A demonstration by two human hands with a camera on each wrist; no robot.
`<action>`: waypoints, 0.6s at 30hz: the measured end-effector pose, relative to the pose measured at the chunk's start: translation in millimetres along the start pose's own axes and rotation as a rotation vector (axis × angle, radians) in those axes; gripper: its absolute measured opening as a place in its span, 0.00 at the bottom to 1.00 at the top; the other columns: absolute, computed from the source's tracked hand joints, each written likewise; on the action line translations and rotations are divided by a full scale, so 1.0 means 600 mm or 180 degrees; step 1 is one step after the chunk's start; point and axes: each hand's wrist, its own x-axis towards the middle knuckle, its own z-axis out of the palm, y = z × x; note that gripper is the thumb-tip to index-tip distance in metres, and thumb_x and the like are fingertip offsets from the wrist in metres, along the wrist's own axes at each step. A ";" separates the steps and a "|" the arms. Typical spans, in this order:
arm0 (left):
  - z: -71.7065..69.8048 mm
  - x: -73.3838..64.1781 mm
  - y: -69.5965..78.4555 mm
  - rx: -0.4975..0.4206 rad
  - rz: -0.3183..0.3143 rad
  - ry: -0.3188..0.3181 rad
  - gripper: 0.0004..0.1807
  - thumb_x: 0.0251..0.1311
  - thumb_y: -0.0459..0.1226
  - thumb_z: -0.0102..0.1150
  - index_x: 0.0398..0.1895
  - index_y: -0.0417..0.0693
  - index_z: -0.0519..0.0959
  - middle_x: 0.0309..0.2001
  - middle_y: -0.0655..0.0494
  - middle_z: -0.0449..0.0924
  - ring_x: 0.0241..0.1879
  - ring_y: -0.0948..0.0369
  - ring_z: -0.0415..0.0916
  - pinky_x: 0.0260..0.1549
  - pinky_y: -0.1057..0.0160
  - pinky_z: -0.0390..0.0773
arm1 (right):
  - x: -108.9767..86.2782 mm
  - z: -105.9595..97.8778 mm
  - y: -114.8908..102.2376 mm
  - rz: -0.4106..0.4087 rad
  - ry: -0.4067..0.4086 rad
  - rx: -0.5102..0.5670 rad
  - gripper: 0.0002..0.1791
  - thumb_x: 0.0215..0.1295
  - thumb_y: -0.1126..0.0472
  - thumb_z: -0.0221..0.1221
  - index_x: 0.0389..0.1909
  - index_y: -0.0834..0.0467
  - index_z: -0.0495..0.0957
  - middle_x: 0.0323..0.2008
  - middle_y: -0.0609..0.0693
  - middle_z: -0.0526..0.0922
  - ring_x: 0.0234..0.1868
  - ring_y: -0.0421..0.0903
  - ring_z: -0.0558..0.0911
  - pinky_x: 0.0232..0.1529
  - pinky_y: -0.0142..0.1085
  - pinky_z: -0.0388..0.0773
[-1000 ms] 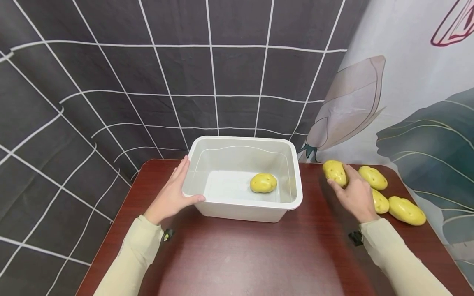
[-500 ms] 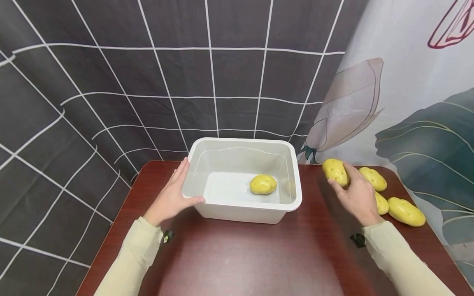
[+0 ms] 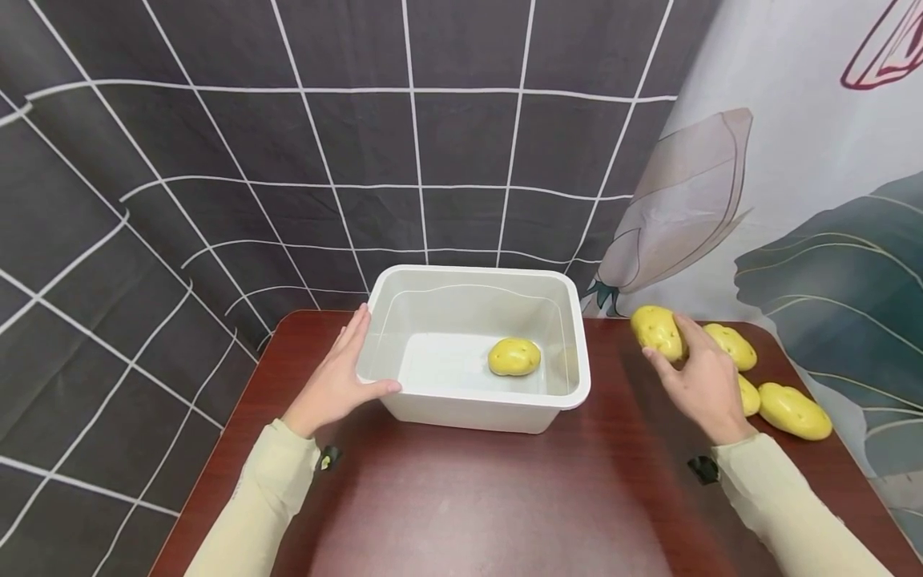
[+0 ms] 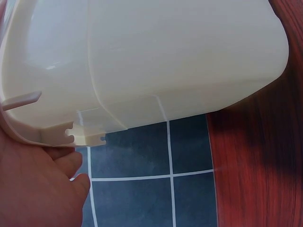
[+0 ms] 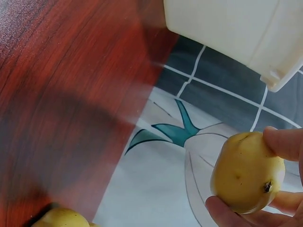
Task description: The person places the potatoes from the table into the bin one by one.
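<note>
A white plastic bin [image 3: 476,409] stands on the table with one yellow potato [image 3: 514,357] inside, toward its right. My left hand [image 3: 339,381] holds the bin at its near left corner, thumb along the front rim. In the left wrist view, some of its fingers [image 4: 71,163] bend beneath the rim. Right of the bin, my right hand [image 3: 701,381] grips another potato [image 3: 658,332] between thumb and fingers; the right wrist view shows this potato [image 5: 247,172] held clear of the table. Several more potatoes lie beside and behind that hand, one of them partly covered by it.
A long potato [image 3: 795,411] lies near the right edge of the dark red table [image 3: 476,505], and another potato [image 3: 731,346] at its back right corner. A dark gridded curtain [image 3: 461,136] hangs behind the table; a pale patterned cloth [image 3: 786,264] hangs at the right.
My right hand and its potato have shifted slightly up and to the right in the head view. The left hand, the bin and the potato inside stay in place.
</note>
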 end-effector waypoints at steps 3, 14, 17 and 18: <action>0.000 0.000 -0.001 -0.0001 0.0000 0.0000 0.65 0.50 0.55 0.75 0.82 0.45 0.44 0.82 0.54 0.37 0.78 0.41 0.38 0.71 0.36 0.48 | -0.001 -0.001 -0.002 -0.0026 0.0025 0.0010 0.39 0.63 0.58 0.68 0.70 0.69 0.65 0.65 0.72 0.70 0.62 0.72 0.71 0.56 0.68 0.67; -0.001 0.000 -0.002 0.0018 0.0031 0.0015 0.65 0.50 0.56 0.75 0.82 0.45 0.44 0.82 0.50 0.39 0.78 0.40 0.39 0.70 0.35 0.49 | -0.001 -0.007 -0.014 -0.0137 0.0123 0.0075 0.39 0.62 0.58 0.68 0.70 0.68 0.66 0.64 0.71 0.72 0.60 0.72 0.72 0.55 0.67 0.68; 0.000 0.000 -0.002 0.0022 0.0026 0.0022 0.65 0.50 0.56 0.75 0.82 0.45 0.44 0.82 0.50 0.39 0.78 0.40 0.39 0.70 0.35 0.49 | -0.001 -0.010 -0.018 -0.0131 0.0122 0.0075 0.39 0.62 0.58 0.68 0.71 0.68 0.66 0.65 0.71 0.71 0.61 0.72 0.72 0.56 0.68 0.67; 0.000 0.000 -0.002 0.0023 0.0023 0.0024 0.65 0.50 0.56 0.75 0.82 0.45 0.44 0.82 0.51 0.38 0.78 0.40 0.39 0.70 0.35 0.49 | -0.002 -0.010 -0.018 -0.0127 0.0119 0.0074 0.39 0.62 0.57 0.68 0.71 0.68 0.66 0.65 0.71 0.71 0.61 0.72 0.72 0.56 0.68 0.67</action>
